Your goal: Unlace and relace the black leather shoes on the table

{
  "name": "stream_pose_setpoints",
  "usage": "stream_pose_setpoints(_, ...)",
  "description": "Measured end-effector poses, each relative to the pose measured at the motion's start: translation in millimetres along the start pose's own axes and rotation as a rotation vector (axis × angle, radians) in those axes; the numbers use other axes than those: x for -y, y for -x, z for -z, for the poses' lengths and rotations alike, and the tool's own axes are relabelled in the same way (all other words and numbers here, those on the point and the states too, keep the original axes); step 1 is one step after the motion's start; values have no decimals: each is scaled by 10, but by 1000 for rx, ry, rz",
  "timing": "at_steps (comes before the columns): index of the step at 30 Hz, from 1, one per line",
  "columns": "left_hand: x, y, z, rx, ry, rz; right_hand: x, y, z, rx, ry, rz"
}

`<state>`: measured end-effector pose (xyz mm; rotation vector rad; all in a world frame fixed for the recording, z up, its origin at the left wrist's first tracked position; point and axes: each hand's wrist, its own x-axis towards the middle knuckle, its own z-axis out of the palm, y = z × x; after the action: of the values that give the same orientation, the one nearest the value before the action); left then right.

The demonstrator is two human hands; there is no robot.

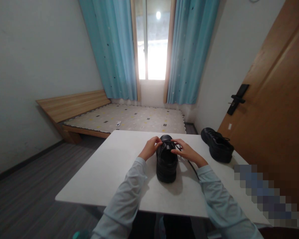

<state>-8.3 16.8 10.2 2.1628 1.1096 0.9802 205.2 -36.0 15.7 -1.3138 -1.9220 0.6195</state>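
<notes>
A black shoe (166, 169) stands on the white table (102, 166), its heel toward me and its toe toward the window. At the left of its lacing, my left hand (150, 147) is closed in a pinch on the shoelace. My right hand (185, 152) is at the right of the lacing, fingers bent around the lace, thumb near the shoe's tongue. One black shoelace (193, 168) end trails from the shoe down toward my right sleeve. The fingertips partly hide the lace at the eyelets.
A second black shoe (218, 146) sits at the table's right edge, by a wooden door (276, 99). Behind the table is a bed (139, 118) with a small white remote (118, 123) on it. Blue curtains (119, 49) frame the window. A pixelated patch covers the table's right corner.
</notes>
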Motion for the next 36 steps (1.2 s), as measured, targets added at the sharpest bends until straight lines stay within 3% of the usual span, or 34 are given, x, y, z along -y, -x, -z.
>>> stream_pose_setpoints(5, -29, 9, -15, -27, -4, 1, 7, 5, 2, 2, 9, 0)
stream_pose_setpoints(17, -1, -20, -31, -47, 220, -2, -3, 2, 12, 12, 25, 12)
stream_pose_setpoints(29, -67, -7, 29, 127, 528, 10, -80, -2, 1, 10, 30, 29)
stream_pose_setpoints(36, -34, -29, -6, 21, 549, -41, -58, 7, 11, 4, 33, 28)
